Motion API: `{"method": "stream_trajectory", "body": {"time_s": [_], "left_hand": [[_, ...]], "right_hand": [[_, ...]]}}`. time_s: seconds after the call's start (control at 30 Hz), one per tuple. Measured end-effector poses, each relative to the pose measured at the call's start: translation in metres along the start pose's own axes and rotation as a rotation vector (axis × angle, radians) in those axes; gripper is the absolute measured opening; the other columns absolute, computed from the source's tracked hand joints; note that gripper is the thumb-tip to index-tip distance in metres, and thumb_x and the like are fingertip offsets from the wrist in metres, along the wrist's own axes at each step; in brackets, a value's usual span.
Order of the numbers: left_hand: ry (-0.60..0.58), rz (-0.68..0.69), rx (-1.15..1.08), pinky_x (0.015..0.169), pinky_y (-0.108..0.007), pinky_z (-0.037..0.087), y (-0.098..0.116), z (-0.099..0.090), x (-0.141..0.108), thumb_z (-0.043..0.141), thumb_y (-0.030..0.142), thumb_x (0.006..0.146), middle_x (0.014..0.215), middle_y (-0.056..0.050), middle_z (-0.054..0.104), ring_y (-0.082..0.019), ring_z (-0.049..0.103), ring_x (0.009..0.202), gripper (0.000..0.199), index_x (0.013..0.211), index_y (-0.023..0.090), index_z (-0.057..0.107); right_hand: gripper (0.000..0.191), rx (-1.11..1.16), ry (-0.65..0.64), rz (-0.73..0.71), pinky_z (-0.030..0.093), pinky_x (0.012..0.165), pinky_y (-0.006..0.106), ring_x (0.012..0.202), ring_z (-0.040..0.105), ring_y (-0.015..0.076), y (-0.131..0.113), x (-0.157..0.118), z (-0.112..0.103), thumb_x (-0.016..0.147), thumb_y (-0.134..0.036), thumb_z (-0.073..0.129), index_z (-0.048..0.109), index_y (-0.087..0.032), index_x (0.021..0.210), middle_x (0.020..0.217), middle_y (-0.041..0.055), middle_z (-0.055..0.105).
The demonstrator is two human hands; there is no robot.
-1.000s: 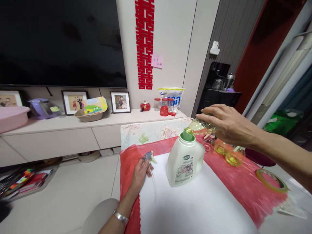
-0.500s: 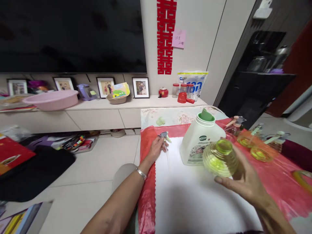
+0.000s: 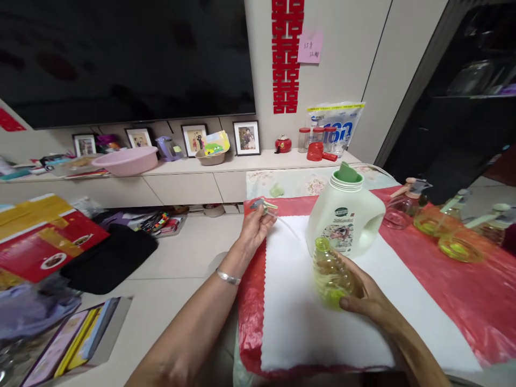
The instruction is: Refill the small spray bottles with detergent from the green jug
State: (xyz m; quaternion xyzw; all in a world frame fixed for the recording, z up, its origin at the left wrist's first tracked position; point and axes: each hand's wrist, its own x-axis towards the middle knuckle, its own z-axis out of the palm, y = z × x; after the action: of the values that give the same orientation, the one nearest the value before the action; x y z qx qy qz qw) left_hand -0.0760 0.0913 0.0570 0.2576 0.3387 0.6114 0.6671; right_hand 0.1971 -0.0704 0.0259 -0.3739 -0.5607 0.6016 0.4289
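Note:
My right hand is wrapped round a clear yellow-green ribbed bottle, which has no top on it and stands nearly upright over the white sheet. At the left edge of the sheet, my left hand pinches a spray head with a thin tube that points right. Behind the bottle stands a large pale green jug with a label. A green funnel-like piece sits in its open mouth.
Several spray bottles stand on the red plastic cover at right. A green lid-like piece lies behind the sheet. Beyond are a shelf with picture frames, a pink basin and jars.
My right hand has brought the bottle left and down, turning it more upright. The spray head in my left hand has turned, its tube now slanting rightward. The view has shifted left.

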Motion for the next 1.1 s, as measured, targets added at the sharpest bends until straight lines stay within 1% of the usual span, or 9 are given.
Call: {"method": "stream_trajectory", "body": {"time_s": [0.13, 0.3, 0.4, 0.57, 0.7, 0.77, 0.83, 1.0, 1.1], "left_hand": [[0.049, 0.09, -0.127, 0.092, -0.032, 0.059, 0.009, -0.001, -0.03, 0.072, 0.032, 0.091, 0.088, -0.003, 0.074, -0.015, 0.075, 0.09, 0.017, 0.091, 0.018, 0.063], [0.061, 0.166, -0.181, 0.091, -0.035, 0.06, -0.001, 0.004, -0.066, 0.074, 0.033, 0.089, 0.09, -0.004, 0.075, -0.016, 0.075, 0.088, 0.018, 0.092, 0.018, 0.064], [0.046, 0.24, -0.14, 0.093, -0.036, 0.058, -0.003, 0.007, -0.075, 0.078, 0.037, 0.086, 0.092, -0.003, 0.075, -0.017, 0.075, 0.089, 0.025, 0.093, 0.018, 0.064], [0.082, 0.357, -0.133, 0.097, -0.036, 0.056, 0.002, 0.008, -0.078, 0.08, 0.041, 0.082, 0.095, -0.002, 0.075, -0.016, 0.075, 0.091, 0.031, 0.096, 0.019, 0.064], [0.03, 0.336, -0.031, 0.084, -0.033, 0.06, -0.002, 0.016, -0.089, 0.084, 0.044, 0.078, 0.096, -0.002, 0.074, -0.018, 0.076, 0.082, 0.039, 0.098, 0.02, 0.06], [-0.023, 0.31, 0.037, 0.077, -0.032, 0.06, -0.008, 0.023, -0.098, 0.085, 0.045, 0.076, 0.099, -0.004, 0.073, -0.019, 0.077, 0.08, 0.043, 0.101, 0.02, 0.06], [-0.088, 0.27, 0.093, 0.075, -0.031, 0.06, -0.017, 0.03, -0.107, 0.084, 0.047, 0.075, 0.103, -0.005, 0.072, -0.021, 0.077, 0.082, 0.046, 0.103, 0.019, 0.062], [-0.151, 0.189, 0.153, 0.09, -0.037, 0.058, -0.037, 0.04, -0.123, 0.085, 0.048, 0.073, 0.106, -0.008, 0.073, -0.026, 0.073, 0.101, 0.051, 0.11, 0.019, 0.065], [-0.184, 0.165, 0.157, 0.099, -0.041, 0.054, -0.046, 0.04, -0.126, 0.085, 0.049, 0.073, 0.109, -0.011, 0.074, -0.028, 0.069, 0.111, 0.053, 0.111, 0.017, 0.066]], "right_hand": [[0.1, -0.094, 0.007, 0.002, 0.034, 0.122, 0.047, 0.149, 0.031, 0.0318, -0.001, -0.001, -0.002, 0.075, -0.056, 0.078, 0.033, -0.027, 0.159, 0.162, 0.0105, 0.028], [0.1, -0.21, -0.023, 0.003, 0.031, 0.122, 0.049, 0.15, 0.03, 0.0321, -0.004, -0.002, -0.001, 0.076, -0.058, 0.077, 0.032, -0.025, 0.159, 0.161, 0.0101, 0.032], [0.101, -0.226, -0.046, 0.034, 0.032, 0.122, 0.05, 0.15, 0.03, 0.0317, -0.002, -0.003, -0.002, 0.076, -0.058, 0.077, 0.03, -0.027, 0.16, 0.161, 0.0095, 0.032], [0.098, -0.238, -0.069, 0.018, 0.036, 0.121, 0.048, 0.15, 0.03, 0.0311, 0.001, -0.005, -0.004, 0.076, -0.054, 0.079, 0.032, -0.03, 0.159, 0.161, 0.007, 0.032], [0.099, -0.234, -0.066, 0.0, 0.032, 0.122, 0.048, 0.151, 0.029, 0.0315, 0.001, -0.004, -0.004, 0.076, -0.057, 0.078, 0.033, -0.028, 0.159, 0.161, 0.0076, 0.031], [0.098, -0.245, -0.041, -0.014, 0.029, 0.124, 0.049, 0.15, 0.029, 0.0319, -0.001, -0.002, -0.002, 0.076, -0.058, 0.078, 0.036, -0.027, 0.159, 0.161, 0.0083, 0.032], [0.093, -0.276, -0.012, -0.041, 0.028, 0.124, 0.049, 0.149, 0.03, 0.0321, -0.002, 0.0, -0.001, 0.077, -0.058, 0.077, 0.039, -0.028, 0.157, 0.16, 0.0085, 0.034], [0.085, -0.362, 0.06, -0.181, 0.037, 0.119, 0.046, 0.146, 0.035, 0.0321, -0.006, 0.002, 0.002, 0.077, -0.059, 0.075, 0.048, -0.029, 0.151, 0.154, 0.0089, 0.039], [0.084, -0.346, 0.094, -0.168, 0.038, 0.119, 0.045, 0.145, 0.037, 0.032, -0.006, 0.001, 0.003, 0.077, -0.057, 0.077, 0.049, -0.028, 0.151, 0.153, 0.0086, 0.042]]}}
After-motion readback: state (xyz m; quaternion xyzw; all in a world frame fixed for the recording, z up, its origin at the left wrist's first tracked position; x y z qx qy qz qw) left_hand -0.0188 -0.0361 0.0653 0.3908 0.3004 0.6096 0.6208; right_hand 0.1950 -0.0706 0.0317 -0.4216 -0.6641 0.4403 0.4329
